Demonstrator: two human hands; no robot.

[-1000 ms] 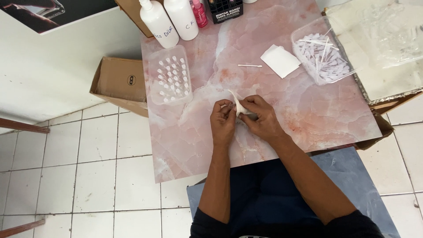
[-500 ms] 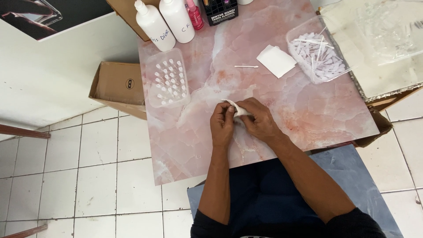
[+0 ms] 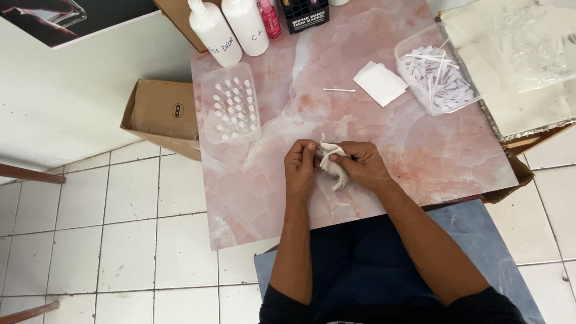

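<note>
I am sitting at the pink marbled table [image 3: 384,150], and both my hands meet near its front edge, just ahead of my lap. My left hand [image 3: 302,168] is curled closed, its fingertips pinching one end of a small crumpled white cloth [image 3: 333,165]. My right hand [image 3: 363,168] is closed over the other end, so the cloth is bunched between the two, with a tail hanging onto the tabletop. As I judge it, the work is in the middle: the cloth is gripped and being worked between my fingers, and I cannot tell whether something small is wrapped inside it.

To my left a brown cardboard box [image 3: 159,117] sits against the table's side, over the white tiled floor [image 3: 108,240]. On the table, well apart from my hands, stands a clear tray of small white-capped vials [image 3: 231,103], and beyond it two white pump bottles [image 3: 231,27]. Toward the far right is a clear tub of white sticks [image 3: 435,75], a folded white tissue [image 3: 379,83] beside it, and a single cotton swab [image 3: 339,90] lying alone. Nothing lies between my hands and these; the marble directly around the cloth is bare.
</note>
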